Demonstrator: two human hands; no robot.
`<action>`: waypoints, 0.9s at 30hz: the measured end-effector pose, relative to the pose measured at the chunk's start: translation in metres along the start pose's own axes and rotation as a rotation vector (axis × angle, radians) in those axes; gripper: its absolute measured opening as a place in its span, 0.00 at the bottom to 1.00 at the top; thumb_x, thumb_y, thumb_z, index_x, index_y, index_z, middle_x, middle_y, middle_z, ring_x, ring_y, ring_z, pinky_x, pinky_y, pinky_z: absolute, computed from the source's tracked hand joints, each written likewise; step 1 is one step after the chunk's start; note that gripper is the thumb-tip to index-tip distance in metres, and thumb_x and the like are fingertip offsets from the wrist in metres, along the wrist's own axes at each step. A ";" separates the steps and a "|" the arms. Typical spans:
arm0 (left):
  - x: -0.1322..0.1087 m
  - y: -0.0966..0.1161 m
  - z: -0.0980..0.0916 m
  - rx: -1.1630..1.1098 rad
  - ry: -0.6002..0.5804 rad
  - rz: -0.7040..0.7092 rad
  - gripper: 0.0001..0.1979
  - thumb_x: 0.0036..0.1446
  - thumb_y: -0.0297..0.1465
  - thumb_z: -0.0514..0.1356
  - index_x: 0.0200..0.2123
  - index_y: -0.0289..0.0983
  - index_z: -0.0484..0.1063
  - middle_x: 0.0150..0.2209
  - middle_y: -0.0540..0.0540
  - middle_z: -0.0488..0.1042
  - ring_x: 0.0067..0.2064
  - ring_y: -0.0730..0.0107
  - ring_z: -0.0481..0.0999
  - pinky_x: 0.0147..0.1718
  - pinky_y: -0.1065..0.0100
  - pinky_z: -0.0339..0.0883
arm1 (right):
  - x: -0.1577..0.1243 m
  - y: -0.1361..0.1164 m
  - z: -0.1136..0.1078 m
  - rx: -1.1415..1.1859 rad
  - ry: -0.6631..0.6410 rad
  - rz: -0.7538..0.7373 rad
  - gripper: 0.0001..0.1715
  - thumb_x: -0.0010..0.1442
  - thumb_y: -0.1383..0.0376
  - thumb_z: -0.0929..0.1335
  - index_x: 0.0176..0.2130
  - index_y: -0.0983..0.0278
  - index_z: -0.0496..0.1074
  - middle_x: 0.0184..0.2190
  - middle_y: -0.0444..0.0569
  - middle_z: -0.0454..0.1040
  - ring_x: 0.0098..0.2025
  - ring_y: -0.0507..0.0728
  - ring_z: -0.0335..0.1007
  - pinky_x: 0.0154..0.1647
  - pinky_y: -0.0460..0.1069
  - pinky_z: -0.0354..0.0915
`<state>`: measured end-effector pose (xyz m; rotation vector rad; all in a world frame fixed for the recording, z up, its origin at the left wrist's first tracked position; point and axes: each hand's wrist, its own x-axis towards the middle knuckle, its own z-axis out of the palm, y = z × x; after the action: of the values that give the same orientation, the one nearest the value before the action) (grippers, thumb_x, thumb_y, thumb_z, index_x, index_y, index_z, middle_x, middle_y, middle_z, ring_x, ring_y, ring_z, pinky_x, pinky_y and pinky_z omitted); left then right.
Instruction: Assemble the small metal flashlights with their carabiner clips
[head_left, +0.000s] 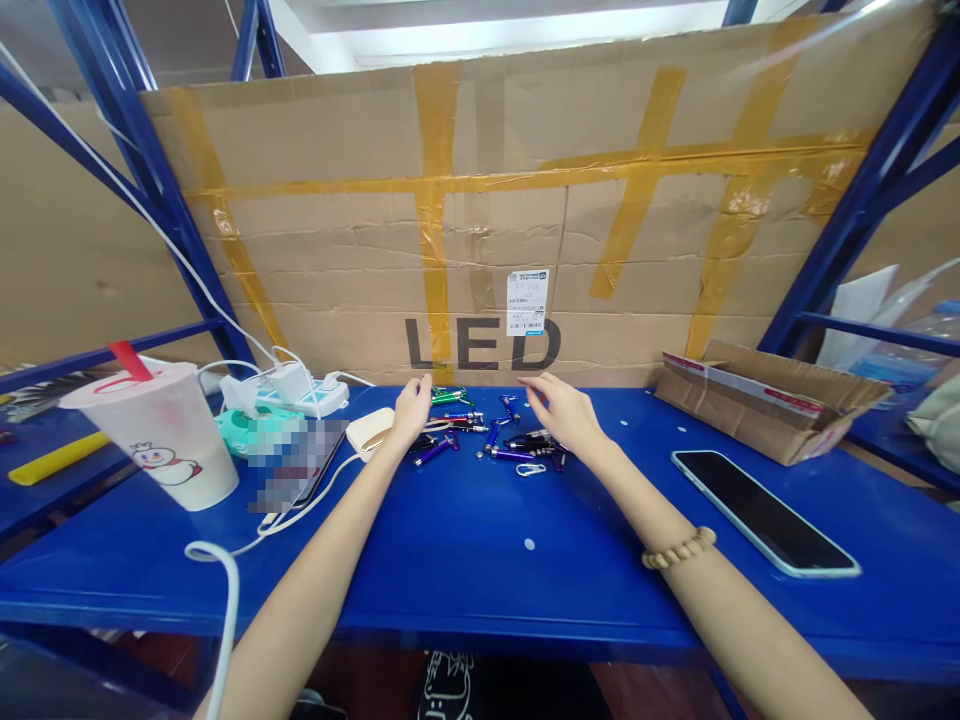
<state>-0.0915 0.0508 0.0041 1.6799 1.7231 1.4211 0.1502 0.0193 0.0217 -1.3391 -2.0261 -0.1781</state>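
Several small metal tubes in purple, blue, red, green and black, like keychain torches, lie in a loose pile (511, 454) on the blue table. My left hand (412, 408) is at the pile's left edge, beside the green tubes (448, 397). Its back faces me and hides most of the fingers, so its grip does not show. My right hand (564, 412) hovers over the right side of the pile, fingers stretched leftward and apart, holding nothing visible. A silver carabiner clip (531, 469) lies at the front of the pile.
On the left are a lidded cup (176, 440), a power strip (300, 395), a dark phone (324, 455) and a white cable (225, 570). To the right lie another phone (765, 510) and an open cardboard box (772, 400). Taped cardboard (360, 260) walls the back.
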 end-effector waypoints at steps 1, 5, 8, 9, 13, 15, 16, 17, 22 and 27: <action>0.002 -0.003 -0.002 0.088 0.008 0.024 0.18 0.58 0.43 0.44 0.25 0.38 0.61 0.25 0.46 0.69 0.30 0.64 0.68 0.32 0.66 0.58 | 0.000 0.001 -0.001 -0.016 -0.007 0.011 0.17 0.61 0.66 0.58 0.45 0.59 0.71 0.41 0.46 0.74 0.39 0.54 0.70 0.33 0.46 0.63; 0.005 -0.008 -0.006 0.505 -0.056 0.204 0.12 0.59 0.38 0.47 0.36 0.38 0.65 0.39 0.40 0.72 0.43 0.56 0.68 0.40 0.60 0.57 | 0.001 0.002 -0.002 -0.064 -0.071 0.054 0.17 0.60 0.66 0.59 0.42 0.58 0.73 0.40 0.45 0.75 0.38 0.54 0.71 0.31 0.47 0.61; 0.003 -0.012 -0.004 0.672 -0.182 0.310 0.12 0.59 0.33 0.46 0.41 0.38 0.66 0.42 0.40 0.71 0.46 0.56 0.66 0.42 0.59 0.55 | 0.001 0.002 -0.002 -0.092 -0.121 0.085 0.17 0.59 0.65 0.59 0.42 0.58 0.73 0.40 0.44 0.76 0.39 0.56 0.71 0.32 0.47 0.61; 0.002 -0.013 -0.003 0.704 -0.225 0.336 0.12 0.60 0.32 0.46 0.42 0.38 0.66 0.43 0.40 0.71 0.46 0.56 0.66 0.42 0.59 0.55 | 0.001 0.002 -0.002 -0.101 -0.139 0.097 0.16 0.59 0.64 0.60 0.42 0.58 0.73 0.40 0.45 0.77 0.39 0.56 0.71 0.32 0.48 0.61; 0.000 -0.018 0.004 0.785 -0.301 0.404 0.15 0.58 0.25 0.45 0.43 0.39 0.68 0.43 0.41 0.72 0.47 0.57 0.66 0.43 0.60 0.54 | 0.001 0.004 -0.003 -0.137 -0.178 0.164 0.16 0.58 0.62 0.61 0.42 0.57 0.74 0.37 0.46 0.77 0.39 0.58 0.72 0.33 0.48 0.60; -0.001 -0.018 0.005 0.798 -0.287 0.421 0.19 0.55 0.20 0.44 0.44 0.39 0.68 0.43 0.41 0.72 0.47 0.58 0.66 0.43 0.59 0.54 | 0.002 0.009 -0.003 -0.139 -0.189 0.205 0.15 0.58 0.63 0.61 0.42 0.58 0.74 0.37 0.46 0.77 0.39 0.58 0.72 0.34 0.49 0.61; -0.001 -0.017 0.006 0.798 -0.273 0.425 0.21 0.54 0.19 0.44 0.45 0.39 0.68 0.44 0.40 0.71 0.47 0.58 0.66 0.44 0.59 0.54 | 0.002 0.011 -0.003 -0.137 -0.201 0.223 0.15 0.57 0.63 0.62 0.42 0.58 0.74 0.38 0.46 0.77 0.39 0.58 0.72 0.34 0.49 0.61; -0.001 -0.015 0.006 0.793 -0.256 0.424 0.21 0.54 0.19 0.44 0.45 0.38 0.68 0.44 0.40 0.71 0.47 0.58 0.66 0.44 0.59 0.54 | 0.002 0.015 -0.003 -0.136 -0.216 0.235 0.15 0.57 0.64 0.62 0.42 0.58 0.74 0.38 0.46 0.77 0.40 0.57 0.71 0.35 0.49 0.62; -0.006 -0.002 0.006 0.712 -0.258 0.470 0.13 0.58 0.32 0.49 0.41 0.39 0.70 0.43 0.41 0.71 0.47 0.56 0.66 0.45 0.57 0.52 | 0.000 0.029 0.005 -0.112 -0.290 0.201 0.15 0.57 0.65 0.63 0.43 0.60 0.73 0.41 0.47 0.75 0.41 0.55 0.70 0.38 0.48 0.63; -0.013 0.003 0.007 0.617 -0.526 0.581 0.10 0.53 0.38 0.57 0.35 0.41 0.73 0.43 0.44 0.71 0.48 0.59 0.66 0.46 0.59 0.52 | -0.002 0.029 0.012 -0.084 -0.293 0.111 0.14 0.58 0.64 0.63 0.43 0.62 0.73 0.43 0.51 0.72 0.45 0.56 0.69 0.43 0.49 0.63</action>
<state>-0.0805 0.0412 -0.0019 2.7394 1.4955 0.5029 0.1701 0.0362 0.0042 -1.6042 -2.1957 -0.0169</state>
